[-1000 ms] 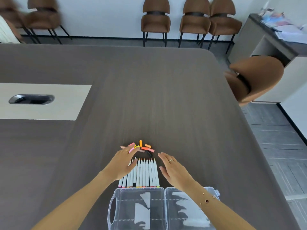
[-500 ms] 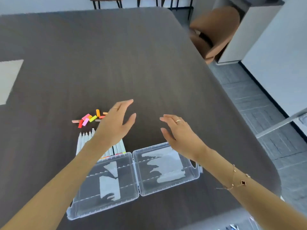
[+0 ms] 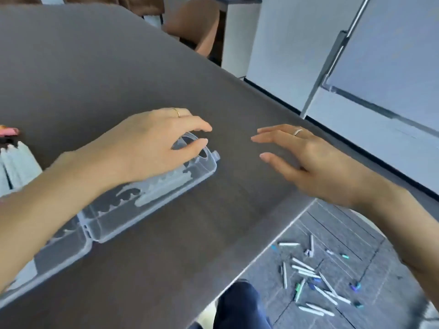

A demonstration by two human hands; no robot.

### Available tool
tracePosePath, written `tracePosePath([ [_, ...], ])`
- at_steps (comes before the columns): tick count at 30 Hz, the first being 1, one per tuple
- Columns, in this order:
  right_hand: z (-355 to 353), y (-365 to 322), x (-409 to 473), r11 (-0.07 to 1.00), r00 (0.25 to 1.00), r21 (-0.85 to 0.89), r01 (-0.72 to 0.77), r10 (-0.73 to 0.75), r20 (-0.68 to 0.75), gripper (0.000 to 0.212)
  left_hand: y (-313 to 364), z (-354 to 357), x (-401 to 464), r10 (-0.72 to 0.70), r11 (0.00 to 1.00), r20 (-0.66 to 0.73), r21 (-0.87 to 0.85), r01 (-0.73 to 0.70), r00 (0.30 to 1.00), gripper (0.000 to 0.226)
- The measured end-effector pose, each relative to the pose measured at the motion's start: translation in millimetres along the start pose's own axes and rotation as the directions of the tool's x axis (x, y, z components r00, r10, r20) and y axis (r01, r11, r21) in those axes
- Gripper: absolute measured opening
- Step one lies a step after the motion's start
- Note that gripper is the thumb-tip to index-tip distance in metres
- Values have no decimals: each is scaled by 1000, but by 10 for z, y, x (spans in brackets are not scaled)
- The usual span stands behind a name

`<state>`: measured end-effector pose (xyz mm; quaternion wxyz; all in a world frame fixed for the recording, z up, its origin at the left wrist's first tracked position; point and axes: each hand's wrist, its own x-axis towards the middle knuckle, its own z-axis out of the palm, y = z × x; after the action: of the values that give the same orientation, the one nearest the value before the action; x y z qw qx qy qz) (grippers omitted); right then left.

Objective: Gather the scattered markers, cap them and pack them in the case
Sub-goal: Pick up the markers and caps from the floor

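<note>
While a clear plastic case [image 3: 133, 200] lies opened flat on a dark wood-grain table [image 3: 99, 67], a person's left hand [image 3: 152, 143] hovers over its far half, fingers loosely curled above the moulded handle but gripping nothing that can be seen. The right hand [image 3: 306, 157] floats just beside it over bare tabletop, fingers straight and spread, holding nothing; the two hands are apart. Both halves of the case face up, probably so markers can be laid straight in.

At the left edge, a row of white markers [image 3: 16, 167] lies side by side on the table, with a few coloured caps [image 3: 9, 132] just beyond their tips, seemingly sorted for capping. Many more markers [image 3: 311, 279] lie scattered on the grey carpet below the table's near corner, well apart from the case, beside the person's dark trouser leg [image 3: 240, 307]. Judging by that spill, most of the gathering remains undone.

Beyond the table stand a brown upholstered chair [image 3: 197, 27] and a whiteboard [image 3: 389, 51] on a metal frame against pale walls.
</note>
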<state>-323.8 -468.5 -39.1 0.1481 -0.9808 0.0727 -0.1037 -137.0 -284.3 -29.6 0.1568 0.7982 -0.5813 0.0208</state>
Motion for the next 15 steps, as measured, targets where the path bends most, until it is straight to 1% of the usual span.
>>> tracePosePath([
  [2,-64,61,-504,994,995,20,-104,105,-6,43,339,84,-47,49,999,48,-25,-48,998,35],
  [4,-149,114,-970,985,985,9,-173,174,-14,42,697,131,-113,94,994,55,-61,-91,994,34],
  [6,-239,174,-1370,980,980,-1,-197,197,-23,39,1048,174,-177,146,987,54,-71,-142,988,33],
  [9,-373,275,-1858,975,975,-9,-222,222,-19,38,1540,297,-245,177,980,98,-105,-166,979,33],
  [12,-437,433,-2278,967,967,-18,-256,255,-17,39,2015,543,-278,225,968,100,-139,-211,969,35],
  [15,-396,673,-2655,954,954,-12,-298,298,13,36,2431,853,-206,265,955,145,-179,-239,953,36],
])
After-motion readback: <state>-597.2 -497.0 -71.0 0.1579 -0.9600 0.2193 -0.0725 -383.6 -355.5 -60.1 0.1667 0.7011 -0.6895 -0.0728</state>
